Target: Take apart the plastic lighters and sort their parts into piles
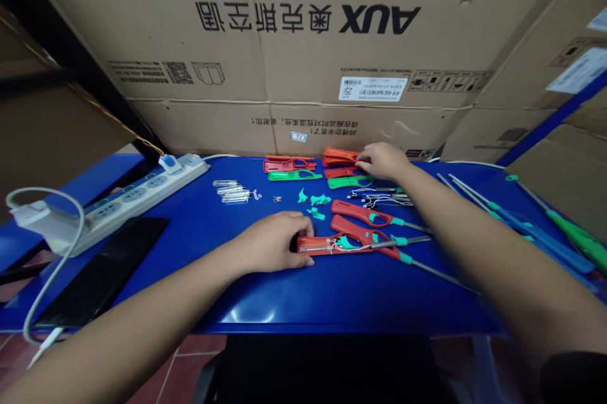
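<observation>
My left hand (279,241) grips the back end of an opened red lighter (315,244), lying on the blue table with its inner parts showing: a clear tube, teal pieces, white wire and a metal rod. Towards the back, my right hand (383,160) has its fingers closed on the end of a red lighter shell (342,172); the fingertips are partly hidden. An orange shell (339,154) lies behind it and a green shell (351,183) in front. Between the hands lie long red lighters (360,211) with metal rods, and metal rods with wires (386,196).
Further left are shells (294,175), clear tubes (232,191), teal pieces (315,202) and small metal bits (277,199). A power strip (147,192) and black phone (104,271) lie at left; blue lighters (535,233) lie at right. A large cardboard box (294,75) stands behind.
</observation>
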A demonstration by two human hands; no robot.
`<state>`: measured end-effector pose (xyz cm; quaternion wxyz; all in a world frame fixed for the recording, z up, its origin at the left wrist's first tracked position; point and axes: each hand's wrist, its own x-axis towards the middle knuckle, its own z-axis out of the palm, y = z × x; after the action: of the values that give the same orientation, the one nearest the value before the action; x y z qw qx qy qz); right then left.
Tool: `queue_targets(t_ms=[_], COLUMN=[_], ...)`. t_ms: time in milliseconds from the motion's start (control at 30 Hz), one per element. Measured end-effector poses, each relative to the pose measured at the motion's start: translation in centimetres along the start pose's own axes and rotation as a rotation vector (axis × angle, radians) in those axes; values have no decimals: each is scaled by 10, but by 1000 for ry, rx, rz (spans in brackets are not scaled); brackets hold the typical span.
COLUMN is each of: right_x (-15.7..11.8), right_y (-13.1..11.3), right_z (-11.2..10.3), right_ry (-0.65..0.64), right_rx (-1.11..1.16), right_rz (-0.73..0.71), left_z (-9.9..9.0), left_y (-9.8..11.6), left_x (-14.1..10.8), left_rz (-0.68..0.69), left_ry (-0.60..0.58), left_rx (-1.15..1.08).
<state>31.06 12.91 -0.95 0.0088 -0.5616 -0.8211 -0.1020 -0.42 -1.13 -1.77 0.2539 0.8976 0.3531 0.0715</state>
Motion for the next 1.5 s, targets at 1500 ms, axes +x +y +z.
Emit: queue_targets(t_ms=[1500], right_x=[-6], right_y=[-5], right_z=[-7], right_ry=[-140], right_rx=[240], right_rz=[-285], left_z=[-5], left_y=[-3], left_x=[-1], left_rz=[28], left_ry=[59], left_rx=[-8])
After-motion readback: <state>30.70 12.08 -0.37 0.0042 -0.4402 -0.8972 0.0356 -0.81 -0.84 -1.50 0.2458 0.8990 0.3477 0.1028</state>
